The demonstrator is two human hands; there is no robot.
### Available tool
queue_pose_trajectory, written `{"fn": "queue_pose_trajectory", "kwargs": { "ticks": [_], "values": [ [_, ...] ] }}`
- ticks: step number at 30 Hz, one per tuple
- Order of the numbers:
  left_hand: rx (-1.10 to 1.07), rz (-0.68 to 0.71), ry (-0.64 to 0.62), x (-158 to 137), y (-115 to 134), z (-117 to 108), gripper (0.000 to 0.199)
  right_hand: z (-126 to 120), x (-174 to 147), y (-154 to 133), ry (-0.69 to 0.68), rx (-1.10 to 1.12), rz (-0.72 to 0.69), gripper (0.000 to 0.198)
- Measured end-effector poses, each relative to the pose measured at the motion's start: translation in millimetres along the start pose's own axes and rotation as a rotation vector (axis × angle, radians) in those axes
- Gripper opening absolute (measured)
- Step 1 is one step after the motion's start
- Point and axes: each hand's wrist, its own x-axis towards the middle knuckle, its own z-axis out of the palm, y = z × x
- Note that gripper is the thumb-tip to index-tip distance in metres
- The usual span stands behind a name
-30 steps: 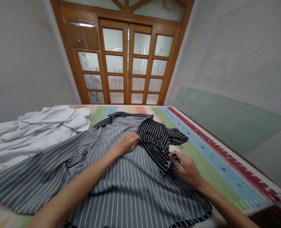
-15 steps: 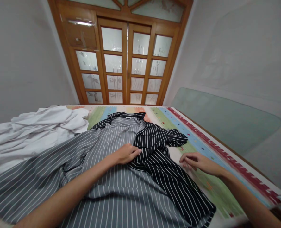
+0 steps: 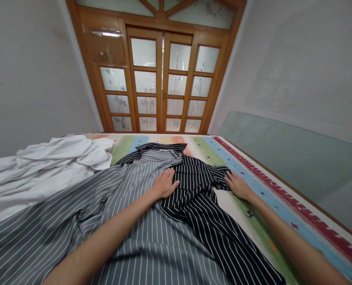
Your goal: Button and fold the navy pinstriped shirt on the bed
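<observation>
A striped shirt [image 3: 140,233] lies spread open in front of me, its collar pointing away. Its grey inner side shows on the left and middle, while the black, white-striped outer side of the right front is folded over. My left hand [image 3: 165,183] rests palm down near the inner edge of that black front, fingers stretched out. At the end of the short black sleeve, my right hand [image 3: 237,184] lies with its fingers extended on the cuff. Neither hand appears to grasp the cloth.
A crumpled white cloth pile [image 3: 60,162] lies left of the shirt. Beneath is a colourful patterned bed cover [image 3: 253,184]. A pale green panel [image 3: 283,146] stands along the right wall. Wooden glazed doors [image 3: 161,79] close off the far end.
My right hand has moved forward from beside the shirt onto the sleeve end, its fingers straightening. My left hand has slid slightly forward and flattened on the shirt.
</observation>
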Motion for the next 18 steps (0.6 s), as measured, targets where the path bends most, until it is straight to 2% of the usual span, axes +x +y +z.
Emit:
{"fn": "queue_pose_trajectory", "kwargs": {
  "ticks": [3,7,9,13,15,18],
  "values": [
    [0.003,-0.052,0.015,7.2,-9.9,3.5,0.071,7.7,1.9,8.7,-0.014,-0.017,0.044,0.057],
    [0.008,-0.109,0.034,20.3,-19.7,0.7,0.073,-0.9,10.2,10.4,-0.006,0.095,0.106,0.059],
    [0.016,-0.129,0.047,26.8,-22.7,-0.7,0.072,-10.9,16.0,8.5,0.003,0.284,0.115,0.056],
    [0.029,-0.128,0.08,34.9,-24.1,-4.6,0.065,-32.0,26.5,4.2,0.026,0.906,0.233,0.044],
    [0.05,-0.034,0.112,36.3,-22.7,-7.9,0.056,-38.7,29.4,0.5,0.015,1.15,0.337,0.033],
    [0.109,0.124,0.143,37.7,-19.9,-12.9,0.044,-42.4,30.0,-10.6,-0.133,1.318,0.407,0.02]
  ]
}}
